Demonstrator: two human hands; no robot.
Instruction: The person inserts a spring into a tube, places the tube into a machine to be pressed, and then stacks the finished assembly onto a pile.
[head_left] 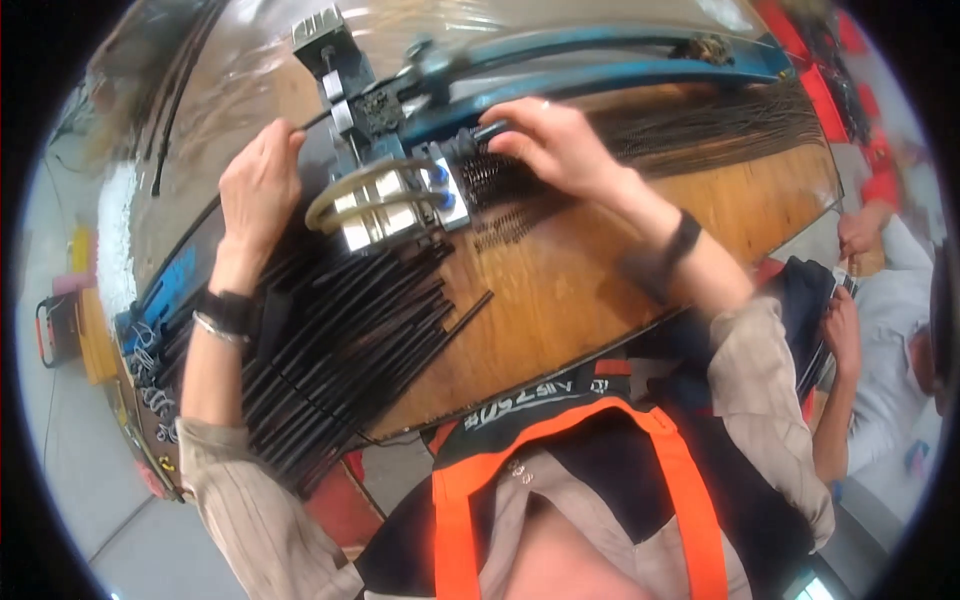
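My left hand (258,190) is closed at the left side of a metal bench fixture (362,140), its fingertips pinching a thin black rod (316,122) that reaches into the fixture. On the other side, my right hand (560,145) has thumb and fingers closed round a short dark cylindrical piece (489,131) in line with the fixture. Nearer to me, a pneumatic cylinder block (385,212) with a looped tan hose is mounted on the fixture. Dark coil springs (492,185) lie just below my right hand.
Many black rods (350,350) are heaped on the wooden table (560,300) near its front left. Long dark wires or springs (720,125) lie along the right, beside a blue metal frame (600,80). A co-worker (890,330) sits at the far right, hands holding dark material.
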